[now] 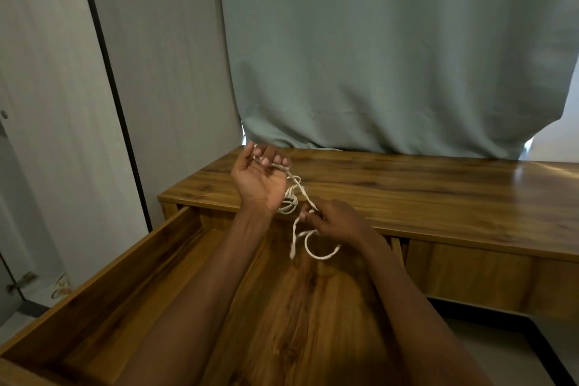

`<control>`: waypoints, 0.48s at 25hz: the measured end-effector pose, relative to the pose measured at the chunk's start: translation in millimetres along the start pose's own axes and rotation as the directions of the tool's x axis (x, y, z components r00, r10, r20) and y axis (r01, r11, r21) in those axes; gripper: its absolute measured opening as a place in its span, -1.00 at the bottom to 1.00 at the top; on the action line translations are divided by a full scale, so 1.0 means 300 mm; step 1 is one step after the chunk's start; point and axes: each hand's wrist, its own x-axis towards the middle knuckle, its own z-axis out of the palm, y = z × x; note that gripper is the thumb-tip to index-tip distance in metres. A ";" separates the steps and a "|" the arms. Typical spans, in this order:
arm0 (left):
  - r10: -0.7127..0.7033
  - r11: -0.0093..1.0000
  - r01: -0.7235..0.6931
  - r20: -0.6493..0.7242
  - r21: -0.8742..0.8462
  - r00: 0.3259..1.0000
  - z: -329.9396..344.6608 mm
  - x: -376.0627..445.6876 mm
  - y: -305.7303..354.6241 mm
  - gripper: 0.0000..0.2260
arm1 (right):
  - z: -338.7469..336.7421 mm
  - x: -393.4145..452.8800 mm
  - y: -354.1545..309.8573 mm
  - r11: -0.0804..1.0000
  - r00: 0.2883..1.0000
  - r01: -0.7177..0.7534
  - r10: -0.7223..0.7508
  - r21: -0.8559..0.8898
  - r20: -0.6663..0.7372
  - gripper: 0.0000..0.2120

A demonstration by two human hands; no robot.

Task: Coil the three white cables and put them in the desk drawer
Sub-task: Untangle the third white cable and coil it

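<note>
Left hand was palm-up with fingers curled round the white cable above the open drawer, right hand pinched the slack lower down; best bet looked like even loops, light tension, tail tucked.

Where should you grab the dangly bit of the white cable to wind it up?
Probably pinch the thin white cable near its loose end hanging over the open wooden drawer, coming from the right: that end dangles free below the right hand.
</note>
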 end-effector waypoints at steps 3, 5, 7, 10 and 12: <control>0.102 0.979 -0.086 -0.076 0.187 0.992 -0.002 0.016 0.005 -0.74 | -0.008 -0.004 -0.058 0.996 0.998 0.066 -0.064 -0.064 0.022 -0.78; 0.165 0.895 -0.104 -0.105 0.434 0.981 -0.030 0.042 0.005 -0.75 | -0.033 0.001 -0.087 0.982 0.992 0.116 -0.122 -0.148 -0.035 -0.69; 0.206 0.550 -0.091 -0.029 0.830 0.978 -0.067 0.046 -0.004 -0.69 | -0.056 0.005 -0.110 0.973 0.984 0.132 -0.151 -0.189 -0.092 -0.66; 0.013 -0.065 -0.061 0.062 0.996 0.998 -0.094 -0.004 -0.023 -0.62 | -0.078 0.002 -0.103 0.978 0.978 0.080 -0.115 -0.193 -0.175 -0.70; -0.124 -0.207 -0.014 -0.012 0.978 0.992 -0.101 -0.019 -0.026 -0.57 | -0.108 0.004 -0.076 0.975 0.970 -0.009 -0.046 -0.223 -0.238 -0.73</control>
